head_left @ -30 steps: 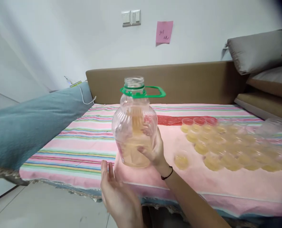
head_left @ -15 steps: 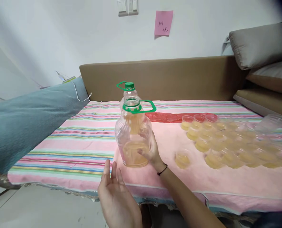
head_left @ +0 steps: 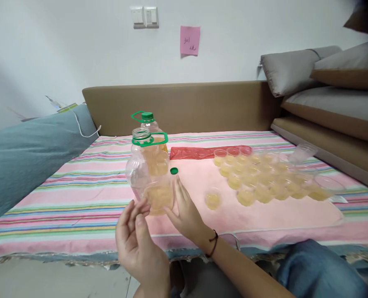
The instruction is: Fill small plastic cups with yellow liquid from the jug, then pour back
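Note:
A clear plastic jug (head_left: 137, 171) with a green handle ring stands uncapped, pale yellow liquid low inside it. My right hand (head_left: 187, 215), with a dark cord bracelet on the wrist, lies along the jug's right side with fingers stretched out. Whether it presses on the jug I cannot tell. In front of the jug, my left hand (head_left: 140, 248) is held palm up, fingers loosely curled and apart, with nothing in it. A green cap (head_left: 174, 170) lies just right of the jug. Behind stands a second jug (head_left: 149, 124), capped and partly hidden.
Several clear cups (head_left: 246, 196) of yellow liquid stand in rows at the right, and a single cup (head_left: 213, 200) sits nearer the jug. A red plastic bag (head_left: 196, 153) lies behind. Stacked cushions (head_left: 333, 116) are at the right, a blue-covered armrest (head_left: 41, 145) at the left.
The view has shifted rightward and the green cap now shows beside the jug. My left hand has come nearer the jug, its fingers curling. My right hand stays at the jug's right side.

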{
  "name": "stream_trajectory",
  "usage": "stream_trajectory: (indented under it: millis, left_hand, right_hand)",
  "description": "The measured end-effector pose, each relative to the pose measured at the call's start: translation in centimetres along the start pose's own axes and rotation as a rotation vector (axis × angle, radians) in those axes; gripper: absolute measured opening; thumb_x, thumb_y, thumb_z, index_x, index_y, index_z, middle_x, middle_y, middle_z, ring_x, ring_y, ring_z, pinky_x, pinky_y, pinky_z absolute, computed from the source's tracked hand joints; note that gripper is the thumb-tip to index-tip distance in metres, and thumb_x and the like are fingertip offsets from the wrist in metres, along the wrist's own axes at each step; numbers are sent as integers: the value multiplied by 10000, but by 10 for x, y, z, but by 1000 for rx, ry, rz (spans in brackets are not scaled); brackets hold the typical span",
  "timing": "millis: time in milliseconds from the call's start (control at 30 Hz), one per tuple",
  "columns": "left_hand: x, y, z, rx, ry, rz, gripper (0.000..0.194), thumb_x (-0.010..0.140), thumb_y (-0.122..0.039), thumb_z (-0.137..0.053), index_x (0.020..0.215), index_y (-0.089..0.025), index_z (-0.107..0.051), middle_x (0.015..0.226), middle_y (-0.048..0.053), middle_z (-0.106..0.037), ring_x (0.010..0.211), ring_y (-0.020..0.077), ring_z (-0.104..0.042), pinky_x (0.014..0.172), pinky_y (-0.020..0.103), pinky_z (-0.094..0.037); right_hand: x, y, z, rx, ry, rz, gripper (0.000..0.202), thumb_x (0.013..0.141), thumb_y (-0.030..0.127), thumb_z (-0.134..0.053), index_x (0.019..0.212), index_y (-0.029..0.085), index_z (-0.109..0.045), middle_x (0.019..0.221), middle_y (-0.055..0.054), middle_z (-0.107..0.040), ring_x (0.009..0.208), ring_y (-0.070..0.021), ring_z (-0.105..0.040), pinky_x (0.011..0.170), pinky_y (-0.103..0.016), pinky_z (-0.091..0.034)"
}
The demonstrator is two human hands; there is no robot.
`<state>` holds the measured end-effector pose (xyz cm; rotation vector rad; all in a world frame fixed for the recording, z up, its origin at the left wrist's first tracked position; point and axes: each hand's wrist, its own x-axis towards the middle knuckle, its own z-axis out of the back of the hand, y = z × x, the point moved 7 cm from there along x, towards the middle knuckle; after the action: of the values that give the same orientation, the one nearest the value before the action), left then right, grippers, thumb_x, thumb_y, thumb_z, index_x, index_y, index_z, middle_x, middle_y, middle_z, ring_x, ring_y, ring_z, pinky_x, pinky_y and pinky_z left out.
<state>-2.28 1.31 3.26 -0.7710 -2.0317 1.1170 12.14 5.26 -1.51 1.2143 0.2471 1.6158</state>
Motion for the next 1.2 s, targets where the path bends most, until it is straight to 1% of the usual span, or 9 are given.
stream_trajectory:
  millis: [67,167,233,333,533,667,767,933,1200]
  left_hand:
    - [-8,-6,-9,123,168,-133,214,852,-311,-658,1045,-221,-686,829,-14,-728,770,113,-683,808,254,-551]
    - [-24,3,-34,279,493,-168,176,813,-307,-696,965,-217,-703,734,-20,-721,689,129,-688,725,255,-559]
    - [-36,16,-52,339,664,-123,200,779,-320,-715,948,-215,-702,740,-6,-728,698,149,-696,715,272,-564]
    - [-50,40,-72,384,774,-7,193,764,-352,-695,893,-208,-697,768,21,-736,724,172,-702,716,294,-562]
    - [-68,90,-90,394,801,167,292,797,-291,-559,1073,-205,-603,920,77,-737,881,208,-696,843,387,-526]
    - [-75,113,-94,398,763,218,558,660,-266,-684,1181,-196,-496,1211,157,-637,1047,251,-650,855,414,-522]
    - [-83,126,-101,391,771,244,761,536,-258,-790,1212,-192,-447,1321,185,-553,1194,291,-583,972,456,-481]
    - [-94,139,-115,318,771,240,903,486,-225,-843,1262,-240,-379,1229,101,-586,1239,267,-552,1111,488,-365]
    - [-93,148,-134,228,765,275,868,566,-232,-815,1285,-294,-333,1104,52,-631,1070,225,-636,951,456,-494]
  right_hand:
    - [-28,13,21,-123,90,193,626,916,176,-483,1511,138,-292,1509,-189,-432,1427,-282,-360,1143,-528,-391]
    - [-71,20,63,-195,202,459,326,931,131,-475,1234,151,-594,1250,-137,-662,1208,-243,-579,997,-432,-536]
    - [-92,10,94,-217,249,508,188,940,155,-516,1061,169,-659,1021,-86,-733,959,-198,-665,840,-362,-589]
    - [-108,-19,132,-260,302,472,146,947,209,-553,874,181,-677,808,-51,-718,742,-167,-654,665,-315,-575]
    - [-111,-60,174,-196,167,381,177,942,156,-538,839,191,-678,808,-51,-724,760,-167,-658,668,-301,-559]
    - [-111,-65,178,-72,108,266,157,941,152,-529,959,202,-677,863,-49,-734,828,-166,-672,738,-300,-563]
    - [-113,-63,177,-26,125,211,148,944,181,-537,999,204,-672,915,-60,-735,853,-174,-672,749,-303,-563]
    - [-112,-63,180,38,113,150,146,944,199,-540,1016,198,-667,955,-72,-729,883,-180,-669,766,-309,-566]
    - [-109,-57,183,49,59,146,149,939,210,-552,1029,190,-669,963,-77,-732,893,-184,-678,775,-309,-579]
